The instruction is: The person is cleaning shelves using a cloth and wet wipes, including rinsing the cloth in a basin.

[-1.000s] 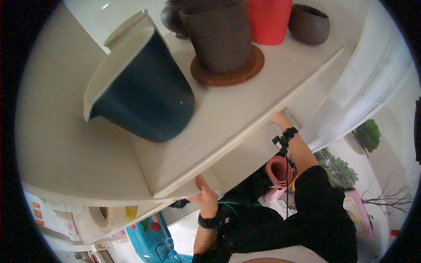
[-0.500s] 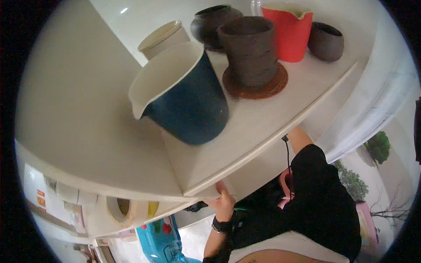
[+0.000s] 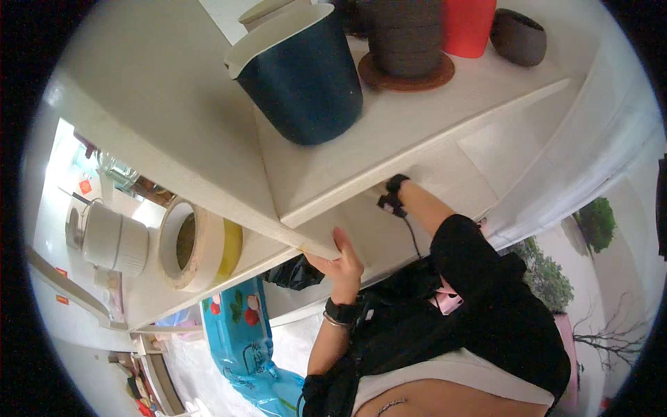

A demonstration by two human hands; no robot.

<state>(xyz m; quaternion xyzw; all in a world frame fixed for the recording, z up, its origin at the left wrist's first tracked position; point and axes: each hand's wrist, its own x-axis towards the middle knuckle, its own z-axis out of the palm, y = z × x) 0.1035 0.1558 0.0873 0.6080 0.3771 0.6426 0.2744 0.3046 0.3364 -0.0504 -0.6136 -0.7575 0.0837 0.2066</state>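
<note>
My left hand (image 3: 340, 264) grips the front edge of the upright shelf panel (image 3: 306, 238), thumb on the right side, fingers hidden behind the panel. A dark band and a bracelet circle that wrist. My right forearm (image 3: 425, 206) reaches under the white shelf board (image 3: 417, 149); the board hides nearly all of that hand, so its fingers do not show. A small black device (image 3: 391, 203) with a cable hangs at the right wrist. On the board above stand a dark blue spouted pitcher (image 3: 302, 80) and a dark ribbed cup (image 3: 405, 38) on a brown saucer (image 3: 445, 73).
A red pitcher (image 3: 469, 28) and a small dark pot (image 3: 517, 38) stand farther right on the board. Left of the panel, a lower shelf holds a tape roll (image 3: 184, 243) and a white ribbed container (image 3: 114, 236). A blue printed bag (image 3: 240, 333) and black plastic (image 3: 295, 273) are below.
The view has tilted down, so the shelf and pitchers sit higher in the picture. More of the lower left shelf shows. My right wrist and its device have come into sight; my left hand stays at the panel.
</note>
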